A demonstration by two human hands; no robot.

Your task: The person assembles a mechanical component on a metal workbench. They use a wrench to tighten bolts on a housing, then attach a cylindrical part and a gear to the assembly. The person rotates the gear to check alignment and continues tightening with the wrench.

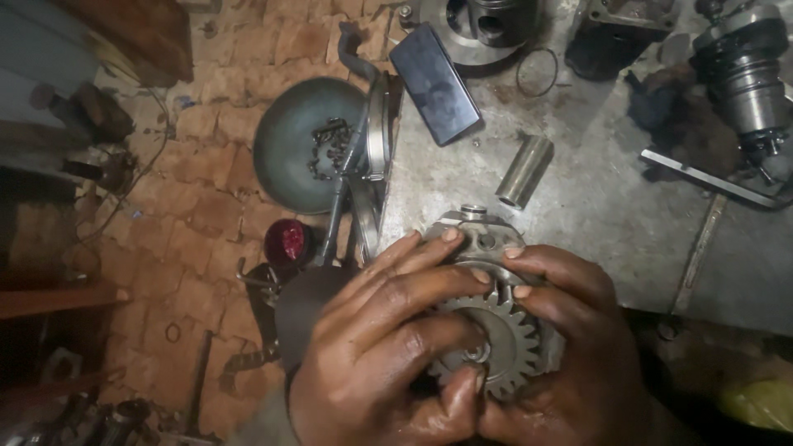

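**Honestly, that gear looks like a greasy handful**

So the thing in hand is a toothed steel gear sitting on a lighter grey metal housing, and both are held up just in front of the person, over the near edge of the metal bench. The left hand is wrapped across the front, fingers laid over the gear face and thumb down near the hub. The right hand is closed around the other side, with fingertips hooked on the housing rim just above the teeth. Both hands are clamped on the assembly, neither one open.

My guess is it's solid and heavy for its size and totally stiff, no give anywhere. The hands look shiny with oil, so I'd bet it's slippery too. The teeth are the pokey bit, so the rim of the housing and the flat gear face seem the sane places to grip, with a palm underneath for the weight. Dropping it would probably hurt toes more than the gear.

Further out: a short steel sleeve lies on the bench just beyond the housing, and a dark flat phone lies further back. To the left, a round metal bowl with small dark bits in it sits on the brick floor, with a little red cap nearby. A shaft assembly sits far right.
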